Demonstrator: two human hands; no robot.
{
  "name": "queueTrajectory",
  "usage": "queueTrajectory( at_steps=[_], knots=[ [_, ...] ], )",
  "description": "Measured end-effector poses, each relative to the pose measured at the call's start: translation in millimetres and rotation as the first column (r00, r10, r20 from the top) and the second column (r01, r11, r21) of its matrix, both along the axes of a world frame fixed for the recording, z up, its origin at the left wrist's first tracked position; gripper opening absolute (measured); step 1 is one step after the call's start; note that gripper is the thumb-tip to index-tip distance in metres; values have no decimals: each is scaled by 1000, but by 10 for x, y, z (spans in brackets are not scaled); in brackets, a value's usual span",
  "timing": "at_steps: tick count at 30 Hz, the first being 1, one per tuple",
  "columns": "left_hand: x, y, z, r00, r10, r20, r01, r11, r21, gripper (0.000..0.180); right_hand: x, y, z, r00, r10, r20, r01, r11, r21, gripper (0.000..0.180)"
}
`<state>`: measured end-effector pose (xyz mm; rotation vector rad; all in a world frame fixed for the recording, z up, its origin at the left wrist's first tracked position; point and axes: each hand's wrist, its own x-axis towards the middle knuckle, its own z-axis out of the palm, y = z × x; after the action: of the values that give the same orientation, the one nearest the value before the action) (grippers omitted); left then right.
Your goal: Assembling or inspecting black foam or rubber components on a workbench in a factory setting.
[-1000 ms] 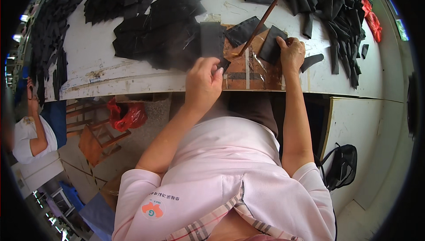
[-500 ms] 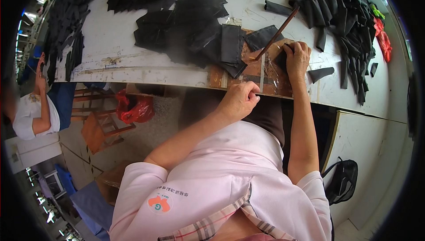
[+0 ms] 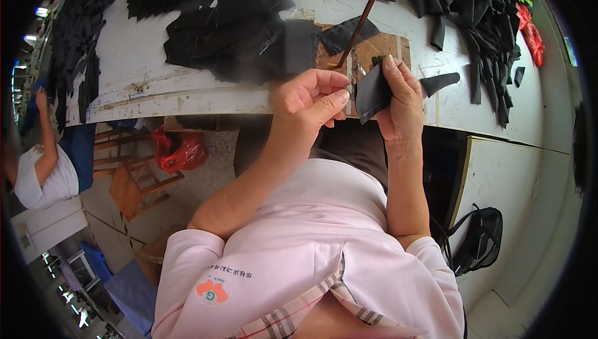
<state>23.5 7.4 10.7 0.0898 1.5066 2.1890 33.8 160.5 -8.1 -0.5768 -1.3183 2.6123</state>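
The right hand (image 3: pixel 403 98) is clamped on a black fabric piece (image 3: pixel 372 93), which juts out on that hand's left; just beside the piece, the left hand (image 3: pixel 311 97) curls, whether gripping anything I cannot tell

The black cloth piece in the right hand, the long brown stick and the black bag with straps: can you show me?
Black cloth piece (image 3: pixel 372 93): head view, on its flat side.
Brown stick (image 3: pixel 362 20): head view, midway along it.
Black bag (image 3: pixel 483 239): head view, middle of its body.
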Motion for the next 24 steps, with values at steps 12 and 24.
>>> queueTrajectory(
  at_steps=[12,24],
  knots=[
    [1,44,-80,999,-33,34,35,998,-47,15,-27,7,-103,996,72,48,-70,997,-30,14],
    [67,65,-133,959,0,-284,-80,960,-268,10,-43,5,-316,998,54,-13,-52,993,102,10]
  ],
)
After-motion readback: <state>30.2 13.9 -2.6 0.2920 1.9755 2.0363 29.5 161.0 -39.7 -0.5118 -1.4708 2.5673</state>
